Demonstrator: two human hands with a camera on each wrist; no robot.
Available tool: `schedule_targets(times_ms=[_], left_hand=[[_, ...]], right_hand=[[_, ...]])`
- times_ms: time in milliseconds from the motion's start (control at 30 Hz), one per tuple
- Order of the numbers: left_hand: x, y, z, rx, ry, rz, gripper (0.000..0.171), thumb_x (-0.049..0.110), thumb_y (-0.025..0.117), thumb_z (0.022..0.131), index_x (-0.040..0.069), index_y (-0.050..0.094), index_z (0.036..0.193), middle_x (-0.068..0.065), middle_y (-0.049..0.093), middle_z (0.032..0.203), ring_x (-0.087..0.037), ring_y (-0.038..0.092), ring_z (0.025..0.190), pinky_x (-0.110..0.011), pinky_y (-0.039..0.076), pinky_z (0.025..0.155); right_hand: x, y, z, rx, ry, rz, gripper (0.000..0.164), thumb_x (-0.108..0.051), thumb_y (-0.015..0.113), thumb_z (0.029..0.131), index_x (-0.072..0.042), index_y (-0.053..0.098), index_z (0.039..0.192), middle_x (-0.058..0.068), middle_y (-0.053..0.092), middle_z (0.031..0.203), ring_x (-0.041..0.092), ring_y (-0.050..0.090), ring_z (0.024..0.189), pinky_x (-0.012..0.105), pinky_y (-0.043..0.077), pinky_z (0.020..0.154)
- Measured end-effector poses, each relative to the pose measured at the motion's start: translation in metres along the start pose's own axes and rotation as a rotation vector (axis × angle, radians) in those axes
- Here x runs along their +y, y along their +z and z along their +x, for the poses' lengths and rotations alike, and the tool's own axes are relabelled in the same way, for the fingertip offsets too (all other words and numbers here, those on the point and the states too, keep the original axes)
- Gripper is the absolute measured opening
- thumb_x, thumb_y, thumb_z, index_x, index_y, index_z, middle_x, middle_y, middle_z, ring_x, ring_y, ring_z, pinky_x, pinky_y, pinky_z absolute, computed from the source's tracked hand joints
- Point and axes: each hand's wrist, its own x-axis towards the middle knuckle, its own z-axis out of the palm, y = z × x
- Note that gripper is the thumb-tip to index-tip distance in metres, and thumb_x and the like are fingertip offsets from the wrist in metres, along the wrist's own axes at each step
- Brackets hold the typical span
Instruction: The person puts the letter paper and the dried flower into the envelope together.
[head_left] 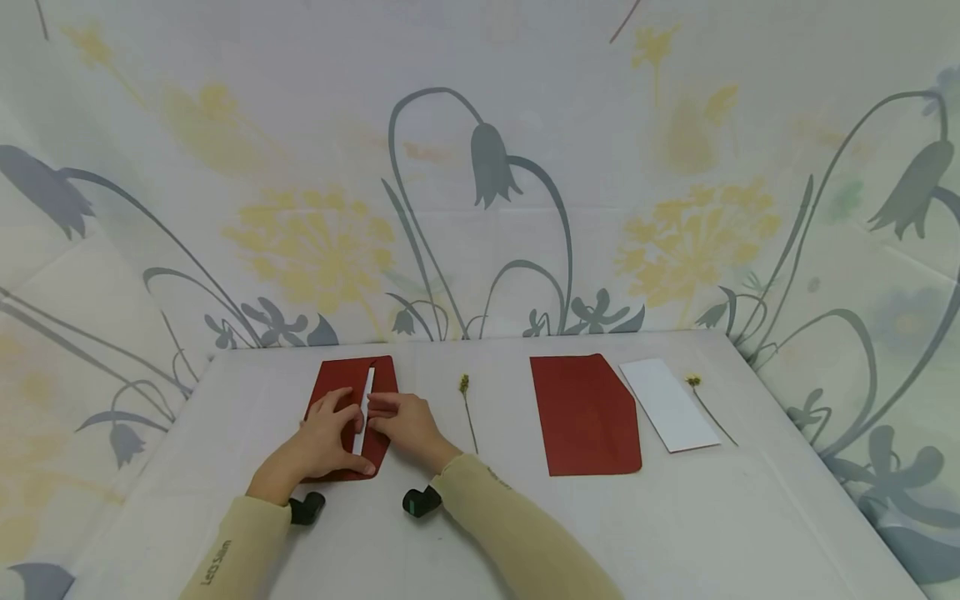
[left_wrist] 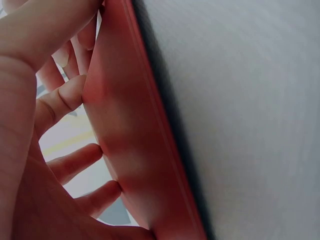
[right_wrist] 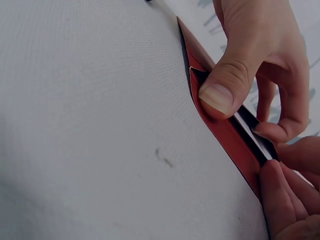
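Observation:
A red envelope [head_left: 335,377] lies at the left of the table, with a strip of white card [head_left: 369,379] showing along its opening. My left hand [head_left: 324,437] holds the envelope, fingers spread over it and thumb near its close edge. In the right wrist view, the left thumb [right_wrist: 220,95] presses at the opening. From the right, my right hand [head_left: 408,423] pinches the white card at the opening, its fingertips [right_wrist: 272,172] close to the left fingers. The card's inner part is hidden inside the envelope.
A dried flower stem [head_left: 468,408] lies right of the hands. Farther right are a second red envelope [head_left: 588,417], a white card [head_left: 670,406] and another dried flower [head_left: 708,407]. A patterned cloth [head_left: 495,250] hangs behind the white table [head_left: 480,533].

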Motion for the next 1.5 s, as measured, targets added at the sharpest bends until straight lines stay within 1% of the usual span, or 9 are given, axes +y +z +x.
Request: schedule_targets(times_ms=[167, 367, 433, 633, 667, 767, 1000, 1300, 1500], left_hand=[[0.001, -0.002, 0.001, 0.000, 0.004, -0.004, 0.054, 0.045, 0.093, 0.063, 0.020, 0.053, 0.089, -0.030, 0.029, 0.149, -0.062, 0.024, 0.132, -0.086, 0.025, 0.088], [0.000, -0.001, 0.003, -0.005, 0.004, 0.002, 0.055, 0.047, 0.093, 0.063, 0.021, 0.053, 0.090, -0.029, 0.029, 0.150, -0.061, 0.023, 0.134, -0.086, 0.024, 0.088], [0.000, 0.000, 0.004, -0.006, 0.004, 0.004, 0.055, 0.048, 0.092, 0.062, 0.021, 0.052, 0.089, -0.029, 0.029, 0.150, -0.061, 0.023, 0.134, -0.086, 0.024, 0.088], [0.001, -0.001, 0.010, -0.006, 0.024, 0.024, 0.056, 0.052, 0.091, 0.062, 0.022, 0.053, 0.089, -0.026, 0.029, 0.151, -0.057, 0.024, 0.135, -0.083, 0.027, 0.091], [0.001, -0.002, 0.011, -0.008, 0.026, 0.027, 0.055, 0.052, 0.091, 0.062, 0.022, 0.054, 0.089, -0.026, 0.029, 0.151, -0.056, 0.024, 0.135, -0.082, 0.027, 0.092], [0.001, -0.002, 0.010, -0.017, 0.026, 0.026, 0.056, 0.053, 0.091, 0.062, 0.021, 0.054, 0.090, -0.026, 0.028, 0.152, -0.056, 0.023, 0.136, -0.081, 0.027, 0.094], [0.001, -0.003, 0.004, -0.016, 0.038, 0.011, 0.058, 0.051, 0.091, 0.063, 0.018, 0.054, 0.093, -0.029, 0.028, 0.150, -0.059, 0.025, 0.134, -0.081, 0.028, 0.093], [0.001, -0.004, 0.000, -0.024, 0.019, -0.004, 0.056, 0.050, 0.091, 0.065, 0.019, 0.053, 0.093, -0.028, 0.028, 0.152, -0.059, 0.023, 0.135, -0.082, 0.027, 0.093], [0.000, -0.003, -0.002, -0.018, 0.048, 0.008, 0.058, 0.050, 0.090, 0.067, 0.015, 0.060, 0.102, -0.028, 0.029, 0.150, -0.058, 0.025, 0.134, -0.083, 0.027, 0.091]], right_hand=[[-0.002, -0.002, 0.003, -0.067, 0.015, 0.083, 0.043, -0.003, 0.071, 0.091, -0.006, 0.063, 0.133, 0.004, 0.069, 0.121, 0.009, 0.068, 0.103, 0.021, 0.053, 0.085], [-0.001, -0.005, 0.005, -0.101, 0.030, 0.109, 0.043, -0.004, 0.070, 0.091, -0.006, 0.061, 0.133, 0.005, 0.068, 0.123, 0.010, 0.068, 0.106, 0.022, 0.052, 0.087], [-0.001, -0.007, 0.005, -0.108, 0.031, 0.082, 0.042, -0.007, 0.070, 0.092, -0.006, 0.062, 0.133, 0.004, 0.068, 0.124, 0.009, 0.067, 0.106, 0.022, 0.052, 0.089], [0.000, -0.018, 0.005, -0.139, 0.018, -0.063, 0.043, -0.028, 0.070, 0.094, -0.014, 0.063, 0.134, -0.007, 0.068, 0.122, 0.005, 0.061, 0.113, 0.024, 0.047, 0.095], [0.000, -0.019, 0.005, -0.146, 0.020, -0.061, 0.043, -0.029, 0.070, 0.093, -0.014, 0.064, 0.133, -0.008, 0.068, 0.123, 0.006, 0.061, 0.114, 0.024, 0.047, 0.095], [-0.001, -0.020, 0.005, -0.191, 0.024, -0.034, 0.044, -0.027, 0.070, 0.094, -0.013, 0.062, 0.135, -0.005, 0.068, 0.123, 0.006, 0.061, 0.114, 0.023, 0.046, 0.096], [-0.003, -0.015, 0.005, -0.358, 0.049, 0.198, 0.053, -0.002, 0.064, 0.095, -0.002, 0.047, 0.146, 0.009, 0.061, 0.136, 0.015, 0.059, 0.123, 0.025, 0.048, 0.096], [-0.010, -0.015, 0.001, -0.393, 0.068, 0.215, 0.059, -0.003, 0.063, 0.096, -0.003, 0.040, 0.150, 0.007, 0.057, 0.140, 0.014, 0.054, 0.128, 0.025, 0.046, 0.100], [-0.007, -0.016, 0.002, -0.405, 0.062, 0.202, 0.060, -0.005, 0.063, 0.096, -0.006, 0.039, 0.151, 0.006, 0.056, 0.141, 0.013, 0.053, 0.129, 0.024, 0.044, 0.102]])
